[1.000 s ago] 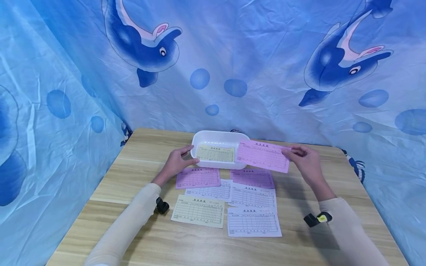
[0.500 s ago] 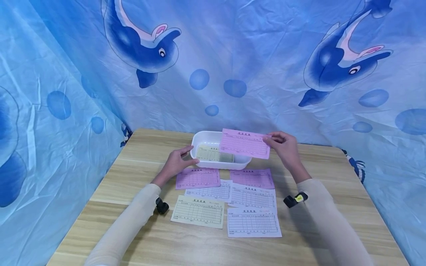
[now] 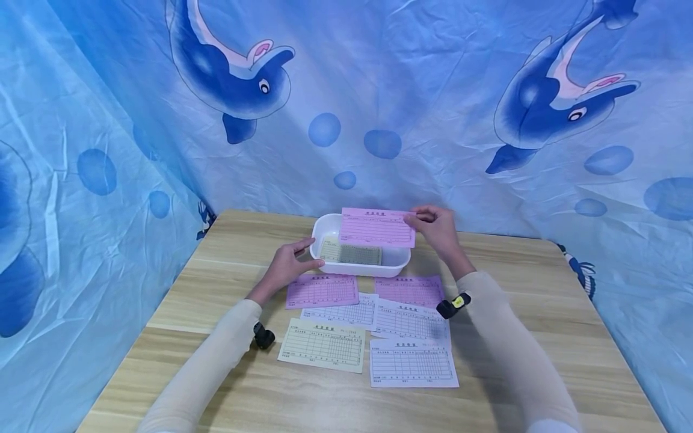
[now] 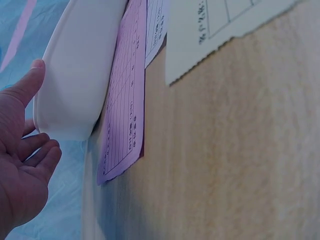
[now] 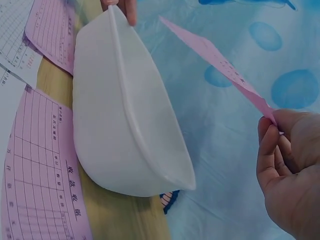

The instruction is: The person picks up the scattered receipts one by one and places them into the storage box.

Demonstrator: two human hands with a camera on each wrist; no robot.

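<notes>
Pink paper form (image 3: 377,227) is pinched at its edge by the right hand (image 3: 435,227), held above the white plastic tub (image 3: 323,231). The tub's near-left rim is steadied by the left hand (image 3: 286,264), fingers relaxed. One yellow form (image 3: 351,252) is already inside; six forms are left on the desk (image 3: 541,313) before the tub.

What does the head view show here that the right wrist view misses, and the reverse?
Only the head view shows the yellow slip lying inside the white tub and the left hand at its rim. Only the right wrist view shows the tub's outer underside and the pink slip edge-on. Both show the right hand pinching that pink slip above the tub.
</notes>
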